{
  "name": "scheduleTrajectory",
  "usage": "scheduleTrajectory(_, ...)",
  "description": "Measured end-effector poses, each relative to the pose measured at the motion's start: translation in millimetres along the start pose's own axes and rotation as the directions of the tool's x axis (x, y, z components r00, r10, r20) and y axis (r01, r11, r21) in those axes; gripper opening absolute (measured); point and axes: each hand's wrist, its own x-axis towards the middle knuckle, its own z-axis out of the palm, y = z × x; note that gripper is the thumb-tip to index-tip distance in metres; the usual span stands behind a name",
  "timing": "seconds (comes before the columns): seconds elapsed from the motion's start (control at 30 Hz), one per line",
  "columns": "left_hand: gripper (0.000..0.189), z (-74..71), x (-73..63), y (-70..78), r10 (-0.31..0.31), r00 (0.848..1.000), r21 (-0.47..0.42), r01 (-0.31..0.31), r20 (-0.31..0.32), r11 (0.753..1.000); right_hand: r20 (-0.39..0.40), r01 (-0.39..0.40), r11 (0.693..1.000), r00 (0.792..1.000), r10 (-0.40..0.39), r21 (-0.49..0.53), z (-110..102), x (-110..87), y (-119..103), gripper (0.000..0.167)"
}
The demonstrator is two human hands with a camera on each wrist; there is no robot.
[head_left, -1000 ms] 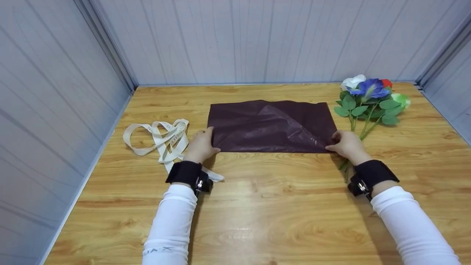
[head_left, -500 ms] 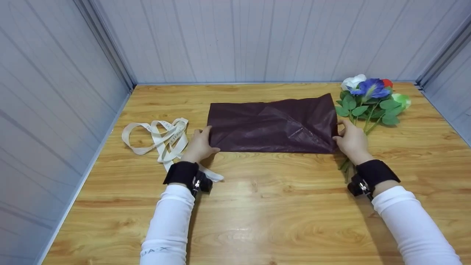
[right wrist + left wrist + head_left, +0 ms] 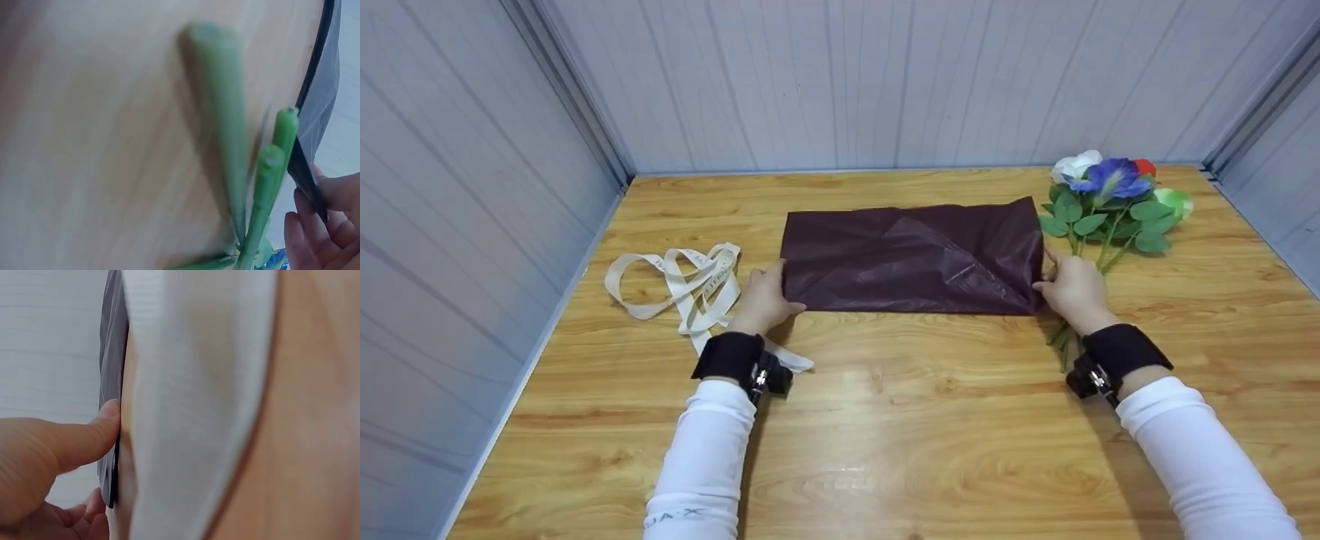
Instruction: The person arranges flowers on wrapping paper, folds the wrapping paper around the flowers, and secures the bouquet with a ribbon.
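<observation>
A folded sheet of dark maroon wrapping paper (image 3: pixel 907 259) lies across the wooden table, its right end raised and creased. At its near left corner, my left hand (image 3: pixel 763 301) holds the edge, with the thumb (image 3: pixel 95 436) along the front and the other fingers partly hidden by the paper. My right hand (image 3: pixel 1076 292) pinches the right edge between thumb and fingers; the right wrist view shows a flap of the paper (image 3: pixel 308 179) there. Beneath and beside that hand lie the green flower stems (image 3: pixel 264 185).
Artificial flowers (image 3: pixel 1114 184) in white, blue, red and green lie at the right with their leaves. A loosely looped cream ribbon (image 3: pixel 684 289) with printed lettering lies left of the paper, partly under my left wrist. Panelled walls (image 3: pixel 870 82) border the table (image 3: pixel 877 420).
My right hand has shifted slightly right and up along the paper's right edge. That end has lifted, its far corner rising and bunching. The left hand has barely moved.
</observation>
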Motion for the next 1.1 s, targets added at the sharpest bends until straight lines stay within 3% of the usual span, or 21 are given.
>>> scheduleTrajectory(0.33, 0.086, -1.6, -1.5, -0.2, -0.087, 0.996, 0.016, 0.087, -0.001, 0.996, 0.044, -0.06, 0.998, 0.997, 0.06, 0.008, -2.0, -0.1, 1.5, 0.046)
scheduleTrajectory(0.57, 0.069, -0.3, -1.6, 0.3, -0.071, 0.997, 0.041, 0.072, -0.021, 0.997, 0.025, -0.061, 0.996, 0.998, 0.059, 0.071, -0.7, -0.8, 1.0, 0.032)
scheduleTrajectory(0.77, 0.067, 1.2, -0.6, 0.8, -0.091, 0.996, 0.028, 0.092, -0.017, 0.995, 0.02, -0.059, 0.991, 0.998, 0.057, 0.118, 2.9, -0.4, 1.9, 0.021)
scheduleTrajectory(1.1, 0.066, 3.9, -2.0, 2.4, -0.133, 0.99, -0.01, 0.132, -0.051, 0.991, 0.007, -0.059, 0.997, 0.998, 0.058, 0.04, 1.8, -1.7, 2.0, 0.021)
